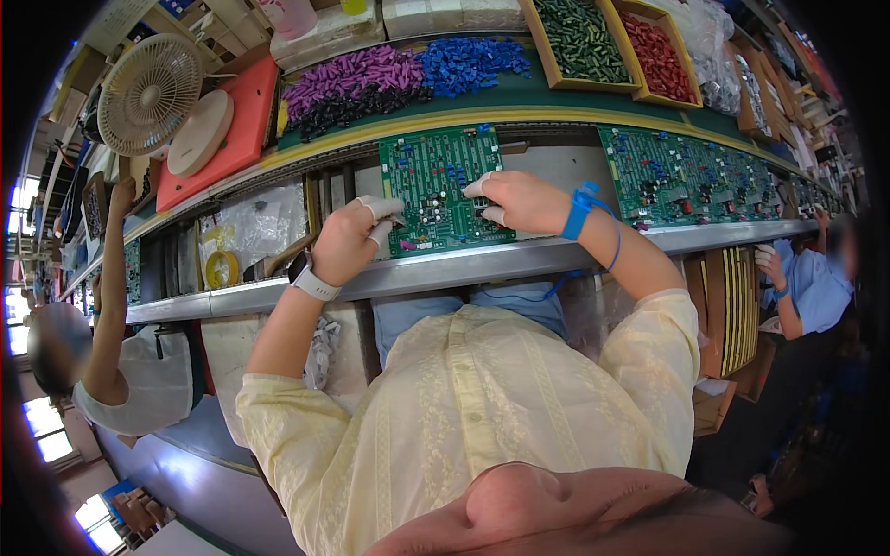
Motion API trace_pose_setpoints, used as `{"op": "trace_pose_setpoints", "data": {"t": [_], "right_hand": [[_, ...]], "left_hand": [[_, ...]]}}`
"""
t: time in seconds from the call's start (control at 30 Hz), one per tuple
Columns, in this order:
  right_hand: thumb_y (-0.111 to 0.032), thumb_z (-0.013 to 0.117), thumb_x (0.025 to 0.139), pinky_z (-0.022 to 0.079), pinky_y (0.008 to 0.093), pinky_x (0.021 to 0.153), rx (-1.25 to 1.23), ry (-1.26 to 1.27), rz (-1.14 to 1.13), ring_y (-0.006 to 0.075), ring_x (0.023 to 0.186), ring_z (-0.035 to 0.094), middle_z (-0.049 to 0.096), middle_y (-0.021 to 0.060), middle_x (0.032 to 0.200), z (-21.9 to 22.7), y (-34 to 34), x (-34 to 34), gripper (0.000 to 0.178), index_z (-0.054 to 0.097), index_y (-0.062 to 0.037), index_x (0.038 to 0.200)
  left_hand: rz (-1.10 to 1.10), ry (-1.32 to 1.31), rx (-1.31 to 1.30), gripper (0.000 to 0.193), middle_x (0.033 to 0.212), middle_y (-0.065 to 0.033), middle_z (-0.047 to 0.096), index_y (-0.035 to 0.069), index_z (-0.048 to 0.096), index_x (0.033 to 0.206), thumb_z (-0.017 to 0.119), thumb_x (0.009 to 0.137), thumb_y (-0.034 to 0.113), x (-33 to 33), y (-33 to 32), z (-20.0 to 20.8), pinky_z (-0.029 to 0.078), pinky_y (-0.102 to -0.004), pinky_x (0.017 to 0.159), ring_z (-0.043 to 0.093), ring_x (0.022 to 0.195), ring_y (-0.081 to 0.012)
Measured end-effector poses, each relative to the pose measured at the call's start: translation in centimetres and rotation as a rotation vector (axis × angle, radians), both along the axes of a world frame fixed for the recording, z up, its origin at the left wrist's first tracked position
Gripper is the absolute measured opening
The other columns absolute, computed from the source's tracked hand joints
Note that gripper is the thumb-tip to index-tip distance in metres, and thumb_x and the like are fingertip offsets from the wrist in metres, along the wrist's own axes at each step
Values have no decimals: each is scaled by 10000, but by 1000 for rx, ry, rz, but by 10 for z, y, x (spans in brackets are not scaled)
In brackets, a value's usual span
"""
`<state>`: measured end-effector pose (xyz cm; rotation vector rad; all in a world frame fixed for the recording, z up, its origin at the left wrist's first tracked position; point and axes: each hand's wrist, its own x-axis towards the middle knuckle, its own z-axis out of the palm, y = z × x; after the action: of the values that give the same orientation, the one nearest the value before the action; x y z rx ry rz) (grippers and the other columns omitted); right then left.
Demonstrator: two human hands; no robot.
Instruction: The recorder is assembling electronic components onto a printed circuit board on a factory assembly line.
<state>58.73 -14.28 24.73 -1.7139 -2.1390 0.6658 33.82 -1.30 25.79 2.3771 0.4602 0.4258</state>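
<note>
A green circuit board (428,167), dotted with blue, black, white and silver parts, lies in front of me across the metal rails. At its lower left edge is my left hand (345,239), its capped fingertips curled together around something small that I cannot make out. My right hand (527,202) reaches over the board's right side. Its thumb and forefinger, also in white finger caps, bend in around small dark parts (482,206); what they grip is too small to tell. A blue strap (577,215) with a cord circles my right wrist, and a white watch band (315,284) my left.
Behind the rail lie heaps of purple (357,79), black (343,113) and blue parts (473,65). Trays hold green (579,39) and red parts (660,60). More boards (691,176) line the right. A fan (150,94) stands left; people work at both sides.
</note>
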Motion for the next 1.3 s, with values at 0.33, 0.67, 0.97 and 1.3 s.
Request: {"op": "trace_pose_setpoints", "data": {"t": [0.33, 0.67, 0.97, 1.3], "right_hand": [[-93, 654, 730, 446, 380, 831, 191, -26, -11, 328, 905, 560, 582, 131, 1010, 3, -5, -3, 393, 558, -52, 1109], [-98, 683, 696, 472, 371, 751, 497, 200, -147, 278, 865, 568, 587, 94, 982, -19, -48, -30, 350, 593, -63, 1032], [-84, 696, 684, 480, 349, 757, 610, 202, -153, 244, 819, 572, 591, 62, 957, -37, -56, -40, 312, 609, -76, 984], [-10, 678, 675, 481, 361, 723, 622, 260, -168, 271, 783, 582, 587, 73, 928, -34, -55, -45, 287, 598, -85, 941]], "left_hand": [[-124, 129, 116, 184, 874, -131, 629, 54, 612, 922, 619, 739, 34, 5, -1, -10, 494, -348, 710, 608, 799, -303], [-137, 78, 189, 127, 813, -98, 621, 60, 615, 879, 594, 754, 60, 0, -4, -15, 497, -363, 656, 602, 750, -277], [-127, 90, 218, 182, 865, -113, 634, 66, 626, 897, 629, 722, 17, 0, -4, -16, 504, -348, 660, 611, 757, -295], [-40, 104, 291, 245, 843, -75, 609, 104, 617, 948, 594, 705, 87, -11, -13, -31, 495, -354, 627, 594, 738, -259]]}}
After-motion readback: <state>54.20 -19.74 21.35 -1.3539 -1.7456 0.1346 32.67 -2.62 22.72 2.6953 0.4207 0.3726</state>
